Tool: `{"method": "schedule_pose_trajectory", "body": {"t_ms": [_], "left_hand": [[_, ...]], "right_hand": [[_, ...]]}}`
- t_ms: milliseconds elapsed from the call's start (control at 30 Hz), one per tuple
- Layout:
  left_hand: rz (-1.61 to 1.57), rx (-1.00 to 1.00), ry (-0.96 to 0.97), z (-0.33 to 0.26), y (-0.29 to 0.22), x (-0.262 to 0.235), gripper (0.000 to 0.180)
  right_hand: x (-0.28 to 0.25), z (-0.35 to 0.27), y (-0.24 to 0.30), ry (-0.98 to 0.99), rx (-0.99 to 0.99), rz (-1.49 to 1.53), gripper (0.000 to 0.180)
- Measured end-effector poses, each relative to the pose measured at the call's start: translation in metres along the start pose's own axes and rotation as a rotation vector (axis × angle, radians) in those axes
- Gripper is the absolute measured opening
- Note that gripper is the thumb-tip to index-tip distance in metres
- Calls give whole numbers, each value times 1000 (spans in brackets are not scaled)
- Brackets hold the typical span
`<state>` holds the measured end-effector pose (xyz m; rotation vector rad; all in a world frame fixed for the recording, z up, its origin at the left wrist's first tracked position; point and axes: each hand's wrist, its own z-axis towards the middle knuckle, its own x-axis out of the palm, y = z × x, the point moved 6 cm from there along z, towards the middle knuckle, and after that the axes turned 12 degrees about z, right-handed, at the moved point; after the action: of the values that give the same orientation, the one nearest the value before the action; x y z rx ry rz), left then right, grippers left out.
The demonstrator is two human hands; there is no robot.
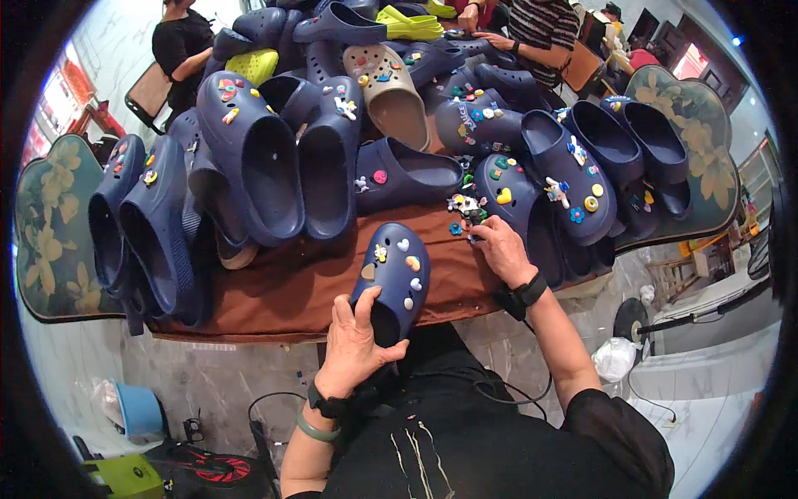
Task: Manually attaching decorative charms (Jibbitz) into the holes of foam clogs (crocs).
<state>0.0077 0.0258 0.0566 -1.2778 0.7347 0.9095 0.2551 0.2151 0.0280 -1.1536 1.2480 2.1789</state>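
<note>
My left hand (359, 341) grips a navy clog (391, 274) by its opening, thumb and fingers around the edge, with the toe pointing away from me over the front of the table. Several small charms sit in the clog's holes, among them white hearts, a rainbow-like one and a yellow-and-white figure. To the right, my right hand (504, 254) has its fingertips pinched together at a little heap of loose charms (468, 208) on the cloth. Whatever is between those fingertips is too small to make out.
A brown cloth (249, 299) covers the table. Navy clogs (266, 166) are heaped at the back and both sides, with a beige clog (391, 91) and lime-green clogs (409, 23) among them. Other people (536, 37) stand at the far side. A blue bucket (140, 412) is on the floor.
</note>
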Motion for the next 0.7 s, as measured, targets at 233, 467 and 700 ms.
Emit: {"method": "schedule_pose_trajectory", "body": {"t_ms": [233, 467, 700], "left_hand": [[-19, 23, -32, 0, 1, 2, 102], [-12, 30, -35, 0, 1, 0, 104], [-24, 40, -45, 0, 0, 2, 104]], "right_hand": [[-7, -1, 29, -144, -287, 64, 25], [7, 15, 73, -127, -168, 526, 17], [26, 49, 130, -75, -503, 398, 19]]}}
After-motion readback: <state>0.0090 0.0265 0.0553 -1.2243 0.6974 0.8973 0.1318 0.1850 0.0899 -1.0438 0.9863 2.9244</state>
